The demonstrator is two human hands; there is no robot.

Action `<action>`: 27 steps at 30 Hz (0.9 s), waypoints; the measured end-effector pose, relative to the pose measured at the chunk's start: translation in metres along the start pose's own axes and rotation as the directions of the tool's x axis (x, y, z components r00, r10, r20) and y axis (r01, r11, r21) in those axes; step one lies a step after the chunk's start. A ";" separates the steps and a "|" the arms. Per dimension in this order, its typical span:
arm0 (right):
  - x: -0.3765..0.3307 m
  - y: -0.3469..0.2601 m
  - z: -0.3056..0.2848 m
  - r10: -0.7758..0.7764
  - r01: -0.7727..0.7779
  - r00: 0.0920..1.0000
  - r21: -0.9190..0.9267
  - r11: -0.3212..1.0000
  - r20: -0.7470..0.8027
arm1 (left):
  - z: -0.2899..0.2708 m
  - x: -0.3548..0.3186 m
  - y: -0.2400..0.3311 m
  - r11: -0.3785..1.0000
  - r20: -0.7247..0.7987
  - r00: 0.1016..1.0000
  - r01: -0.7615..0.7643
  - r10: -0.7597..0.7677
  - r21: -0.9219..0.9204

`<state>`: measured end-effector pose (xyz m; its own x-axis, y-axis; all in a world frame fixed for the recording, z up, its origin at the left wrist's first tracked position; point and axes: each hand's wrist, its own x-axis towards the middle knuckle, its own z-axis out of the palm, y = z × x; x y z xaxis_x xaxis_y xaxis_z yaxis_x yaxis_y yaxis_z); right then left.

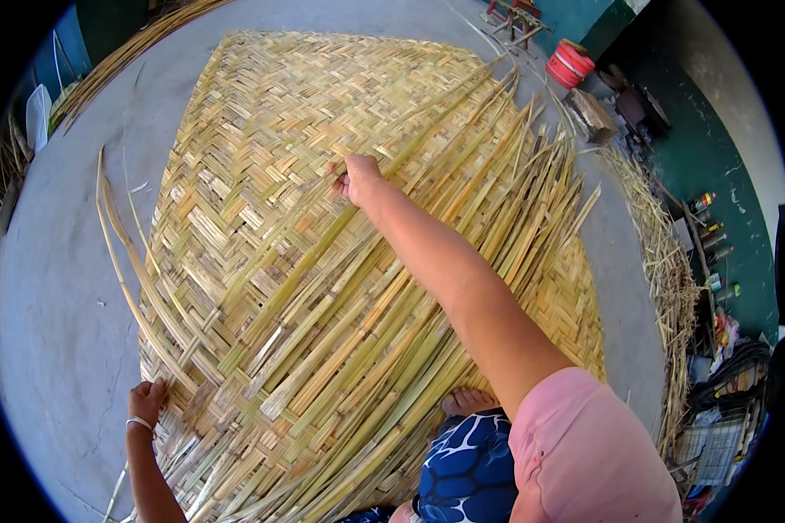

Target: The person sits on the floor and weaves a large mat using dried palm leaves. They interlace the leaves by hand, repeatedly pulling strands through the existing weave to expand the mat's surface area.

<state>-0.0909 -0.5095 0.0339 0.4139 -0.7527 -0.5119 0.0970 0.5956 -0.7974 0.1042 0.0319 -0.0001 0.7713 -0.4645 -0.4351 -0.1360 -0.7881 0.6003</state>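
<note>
A large woven reed mat [262, 113] lies on the floor, its herringbone pattern tight at the far end. Many loose split reed strips [384, 305] run diagonally across its near and right part. Over the middle of the mat, my right hand [358, 179] is closed in a pinch on a thin reed strip [292, 218] that slants down to the left. My left hand [146, 403], a pale band at its wrist, rests at the mat's left edge with fingers curled. Whatever it holds there is hidden. Curved strip ends [131, 261] rise beside it over the floor.
My bare foot [469, 401] and blue patterned knee [467, 471] are at the mat's near side. A red bucket [569, 64] and a block [590, 118] stand at far right. Straw [663, 305] lines the right wall; long canes [131, 52] lie at far left.
</note>
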 end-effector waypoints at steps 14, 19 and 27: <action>0.014 -0.009 -0.029 -0.539 0.150 0.796 -0.773 0.616 -0.275 | 0.010 0.006 -0.005 0.998 -0.010 0.998 -0.063 0.063 -0.009; -0.055 0.041 0.013 -0.531 0.407 0.722 -0.893 -0.194 0.444 | 0.003 -0.008 -0.009 0.998 -0.090 0.995 -0.034 0.039 0.062; -0.109 0.137 0.073 0.123 0.887 0.247 -0.173 -0.428 0.961 | 0.007 -0.009 0.019 0.976 -0.092 0.995 -0.013 0.033 0.216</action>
<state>-0.0561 -0.3253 0.0033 0.9842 0.1566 0.0827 0.1686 -0.9713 -0.1678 0.0902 0.0177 0.0106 0.8201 -0.4514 -0.3517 -0.2766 -0.8507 0.4470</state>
